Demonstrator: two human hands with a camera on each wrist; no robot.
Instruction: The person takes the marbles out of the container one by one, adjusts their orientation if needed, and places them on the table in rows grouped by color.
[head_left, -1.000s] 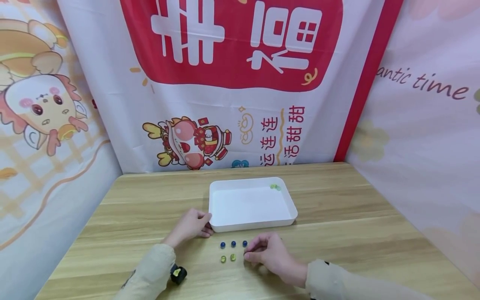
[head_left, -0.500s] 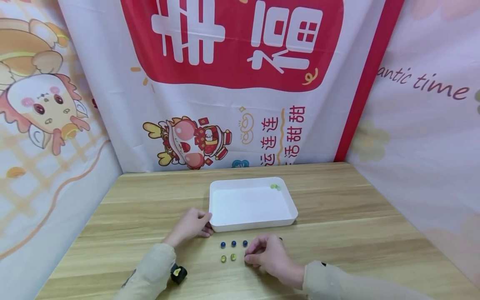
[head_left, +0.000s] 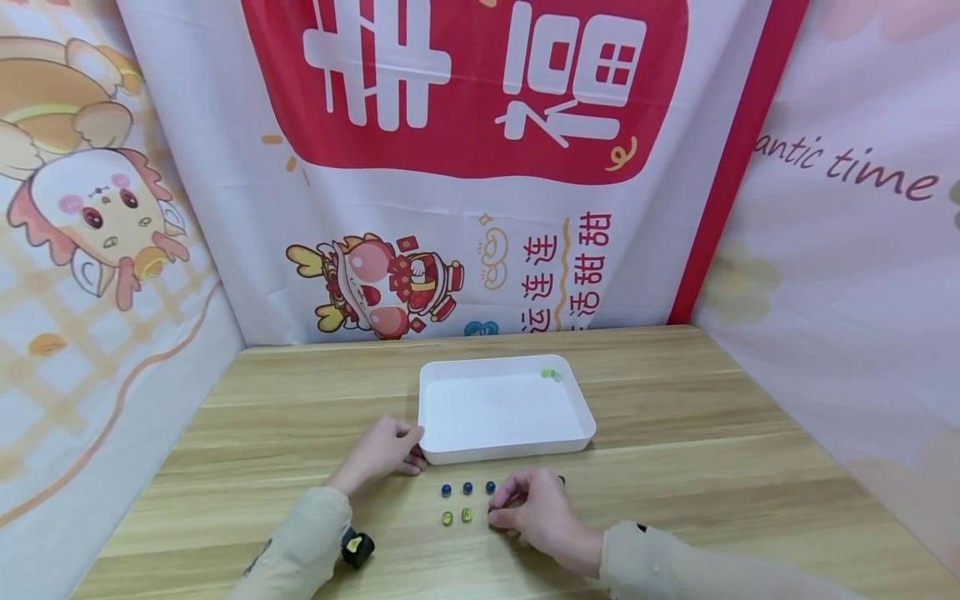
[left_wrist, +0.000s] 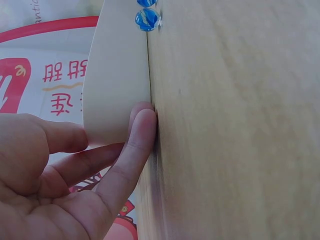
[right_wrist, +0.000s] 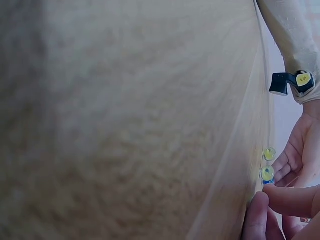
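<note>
My left hand point(head_left: 382, 450) grips the near left corner of a white tray point(head_left: 487, 454); in the left wrist view its thumb touches the upper edge and its fingers lie along the bottom edge. In front of the tray are a row of blue marbles point(head_left: 468, 487) and, nearer me, two yellow-green marbles point(head_left: 467, 515). To their right, my right hand point(head_left: 543, 512) has thumb and fingers pinched low at the table around a small dark thing, mostly hidden by the fingertips. In the right wrist view the yellow-green marbles point(right_wrist: 268, 173) sit just beyond these fingertips.
Another small dark thing point(head_left: 562, 479) shows just behind the right hand. A black wrist camera point(head_left: 357, 550) sits on the left sleeve. Behind the wooden table point(head_left: 690, 433) hangs a printed cloth point(head_left: 480, 200), with more cloth at both sides.
Both hands stay almost in place, the right wrist shifting only very slightly. The marbles and tray look unmoved.
</note>
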